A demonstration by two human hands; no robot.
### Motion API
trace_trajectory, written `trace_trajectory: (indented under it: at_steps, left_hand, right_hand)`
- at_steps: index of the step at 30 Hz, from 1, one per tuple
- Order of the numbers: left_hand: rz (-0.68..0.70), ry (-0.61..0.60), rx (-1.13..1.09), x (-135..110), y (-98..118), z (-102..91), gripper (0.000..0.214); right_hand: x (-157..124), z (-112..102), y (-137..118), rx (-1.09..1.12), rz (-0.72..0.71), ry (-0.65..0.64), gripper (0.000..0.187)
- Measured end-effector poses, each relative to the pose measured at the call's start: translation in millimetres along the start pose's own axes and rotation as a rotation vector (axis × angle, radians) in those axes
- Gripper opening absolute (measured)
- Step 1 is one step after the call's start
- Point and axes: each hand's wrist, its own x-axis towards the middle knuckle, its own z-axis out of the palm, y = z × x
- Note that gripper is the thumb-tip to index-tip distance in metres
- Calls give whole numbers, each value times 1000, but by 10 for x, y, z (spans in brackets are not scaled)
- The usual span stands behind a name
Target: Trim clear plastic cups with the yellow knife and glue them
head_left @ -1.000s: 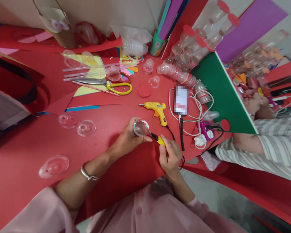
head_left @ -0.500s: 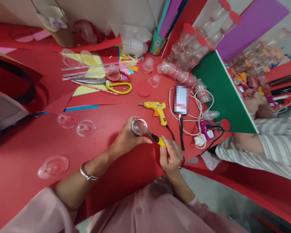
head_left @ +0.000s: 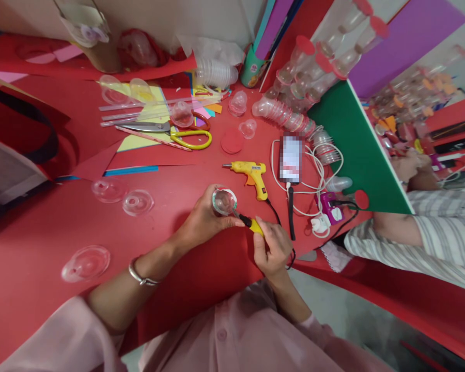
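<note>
My left hand (head_left: 205,217) is closed around a small clear plastic cup (head_left: 223,202), its round mouth facing up toward me. The cup's rim carries white, red and green patches. In my right hand (head_left: 273,245) is a yellow-handled tool (head_left: 256,226) with a black collar and a narrow grey metal tip; I cannot make out its exact kind. That tip meets the near right side of the cup's rim, close to my left thumb. Just beyond both hands, a yellow glue gun (head_left: 251,175) lies on the red tabletop (head_left: 178,191).
Large scissors (head_left: 189,138) lie among straws and paper at the back. Clear dome lids (head_left: 138,202) are on the left. A phone (head_left: 290,159), white cables and a purple power strip (head_left: 329,206) sit right, before a green board (head_left: 352,150). A co-worker's striped sleeve (head_left: 442,243) shows beyond.
The yellow-handled tool has shifted slightly left, its tip now closer in against the cup's rim. My left hand stays nearly in place with the cup.
</note>
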Motion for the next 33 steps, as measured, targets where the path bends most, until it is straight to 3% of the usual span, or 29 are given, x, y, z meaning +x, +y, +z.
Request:
trace_trajectory:
  at_steps: [25,33]
  left_hand:
    - [42,22,77,-7,35,13,55]
    - [53,-3,12,18,-38,-4,71]
  right_hand:
    - [9,15,-10,-78,3,32,49]
    - [-12,-19,1,-15,-7,29,50]
